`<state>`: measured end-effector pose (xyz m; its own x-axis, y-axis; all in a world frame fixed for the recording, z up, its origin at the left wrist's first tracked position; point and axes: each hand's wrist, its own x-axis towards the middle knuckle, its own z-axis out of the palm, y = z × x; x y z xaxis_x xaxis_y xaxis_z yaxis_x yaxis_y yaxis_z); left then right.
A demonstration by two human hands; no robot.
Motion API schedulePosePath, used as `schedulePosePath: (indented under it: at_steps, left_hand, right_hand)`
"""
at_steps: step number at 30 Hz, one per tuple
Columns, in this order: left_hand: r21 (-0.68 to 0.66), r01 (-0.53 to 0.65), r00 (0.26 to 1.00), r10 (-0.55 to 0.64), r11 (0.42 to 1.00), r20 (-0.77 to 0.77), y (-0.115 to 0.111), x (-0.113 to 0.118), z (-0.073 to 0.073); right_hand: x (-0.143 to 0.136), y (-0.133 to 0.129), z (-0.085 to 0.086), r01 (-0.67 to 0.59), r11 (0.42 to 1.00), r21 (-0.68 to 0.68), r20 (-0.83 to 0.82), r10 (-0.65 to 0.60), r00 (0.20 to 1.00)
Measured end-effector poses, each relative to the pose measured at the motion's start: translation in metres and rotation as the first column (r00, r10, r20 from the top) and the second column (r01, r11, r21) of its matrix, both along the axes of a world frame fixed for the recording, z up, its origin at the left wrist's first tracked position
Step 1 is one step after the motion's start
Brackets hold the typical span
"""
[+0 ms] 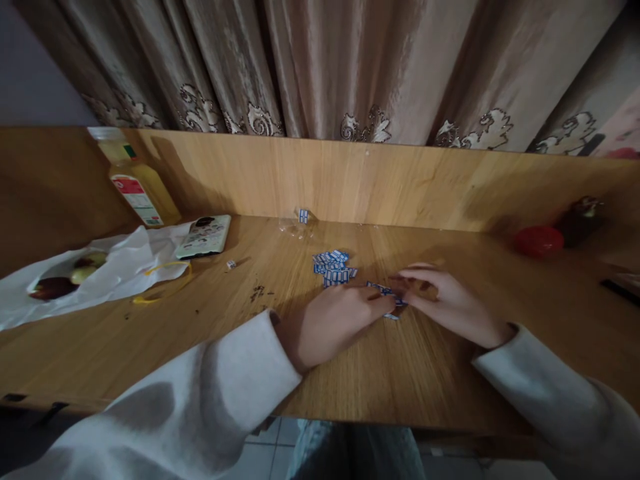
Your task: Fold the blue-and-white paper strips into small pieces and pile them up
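Observation:
Small blue-and-white printed pieces (336, 267) lie in a loose pile at the middle of the wooden table. My left hand (336, 321) rests just in front of that pile, palm down, its fingers together and reaching right to a few more blue-and-white pieces (379, 288). From the right, my right hand (445, 297) meets the same pieces, thumb and fingertips close together at them. The fingertips of both hands touch or nearly touch these pieces; exactly what each one grips is too small to tell. One loose piece (391, 316) lies below the fingertips.
A bottle (143, 190), a patterned box (205, 236) and a white bag with fruit (150, 248) are at the left. Clear plastic with a blue-and-white piece (303, 215) is by the back board. A red round object (539, 241) sits at the right.

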<state>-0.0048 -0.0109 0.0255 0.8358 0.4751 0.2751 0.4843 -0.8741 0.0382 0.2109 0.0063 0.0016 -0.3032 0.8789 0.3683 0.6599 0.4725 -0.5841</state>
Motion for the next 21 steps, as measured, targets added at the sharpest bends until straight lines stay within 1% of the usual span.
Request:
schedulePosePath:
  at_steps: [2,4,5,7,9,11,14,18,21]
  left_hand:
    - [0.02,0.003,1.0,-0.003,1.0,0.003,0.0,0.0,0.0]
    - [0.031,0.004,1.0,-0.004,1.0,0.01,0.001,-0.001,-0.001]
    - [0.029,0.005,1.0,-0.005,1.0,0.015,0.001,-0.001,-0.001]
    - [0.021,0.012,1.0,-0.012,1.0,0.028,0.002,-0.001,-0.001]
    - [0.021,0.023,0.999,-0.024,1.0,0.048,0.002,-0.001,-0.001]
    - [0.022,0.028,0.998,-0.03,0.999,0.056,0.002,-0.001,0.0]
    - [-0.003,0.014,1.0,-0.014,1.0,0.028,0.001,0.0,0.002]
    - [-0.013,0.013,1.0,-0.013,1.0,-0.009,0.001,0.0,0.004]
    - [-0.02,0.024,1.0,-0.025,1.0,-0.017,0.001,0.0,0.004]
  right_hand:
    - [-0.004,-0.001,0.002,-0.107,0.992,-0.068,-0.013,0.106,0.994]
    - [-0.006,-0.003,0.003,-0.166,0.976,-0.14,-0.05,0.16,0.986]
    - [-0.006,-0.003,0.003,-0.161,0.974,-0.161,-0.077,0.15,0.986]
    - [-0.004,-0.003,0.003,-0.097,0.98,-0.173,-0.121,0.076,0.99]
    - [-0.001,-0.003,0.002,-0.013,0.988,-0.157,-0.115,-0.005,0.993]
    - [0.002,-0.003,0.004,0.04,0.992,-0.12,-0.086,-0.051,0.995]
    - [0.004,-0.006,0.008,0.05,0.994,-0.094,-0.043,-0.054,0.998]
    - [0.005,-0.009,0.013,0.091,0.988,-0.125,-0.031,-0.096,0.995]
    - [0.006,-0.01,0.013,0.076,0.996,-0.051,-0.029,-0.077,0.997]
